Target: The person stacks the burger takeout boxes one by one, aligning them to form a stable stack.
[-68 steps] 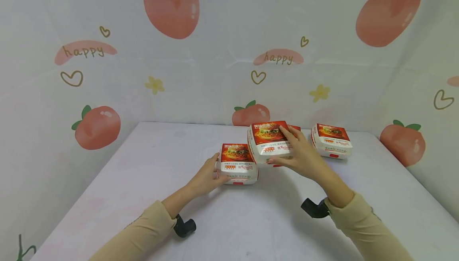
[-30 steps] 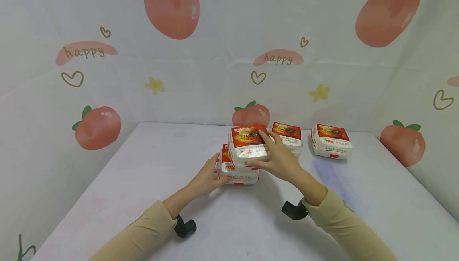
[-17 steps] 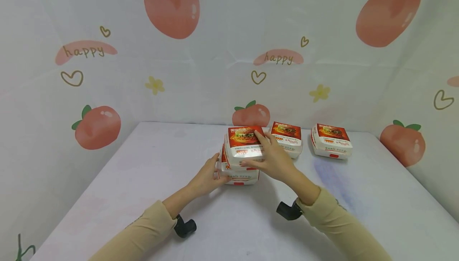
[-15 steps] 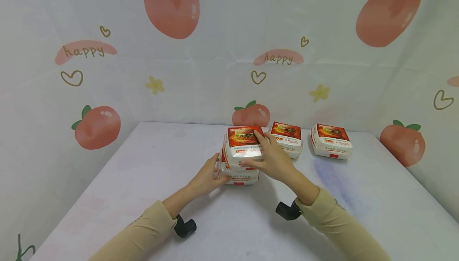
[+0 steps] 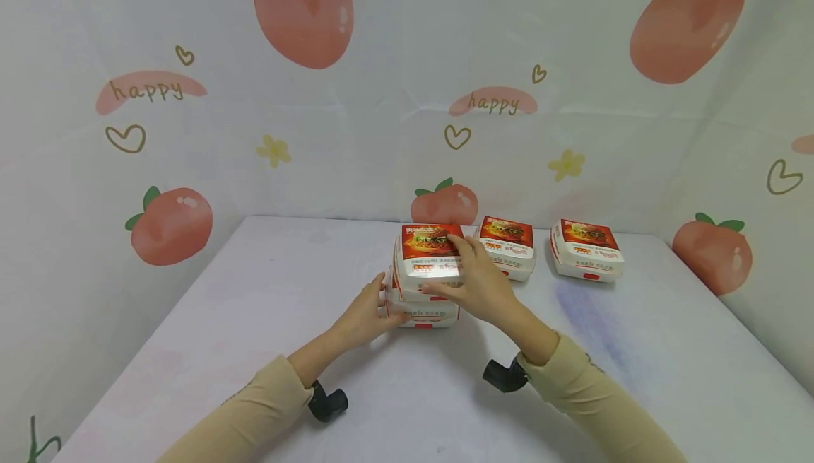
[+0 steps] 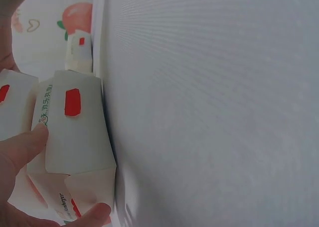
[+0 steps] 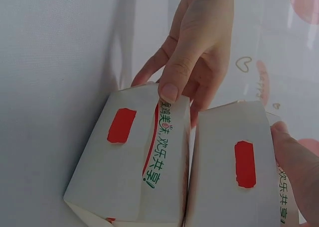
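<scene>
As two tan, long-sleeved arms (image 5: 591, 399) stretch over a white table covering with faint pastel stains (image 5: 286, 272), a black, elbow-shaped plastic fitting (image 5: 327, 403) juts from the left cuff, and a second black fitting (image 5: 505, 376) from the right. The left hand (image 5: 365, 318) grips a white, square-cornered cardboard burger box with a red tab (image 5: 435, 313) standing on the covering, its thumb on the front and its fingers parted from the thumb along the box's left side. Over that box, the right hand (image 5: 483, 286) pinches a matching white cardboard box with a red burger-photo lid (image 5: 427, 265), thumb on the front, index fingertip on the lid; the remaining fingers are hidden. Whether the two boxes fully touch cannot be told. Just behind the right hand sits a third red-and-white cardboard box (image 5: 505, 247), with a fourth red-and-white cardboard box (image 5: 586, 251) apart from it, farther right. Beyond the table's far edge hangs a white fabric backdrop (image 5: 381, 131) printed with red fruit, yellow flowers, hearts and the word "happy".
</scene>
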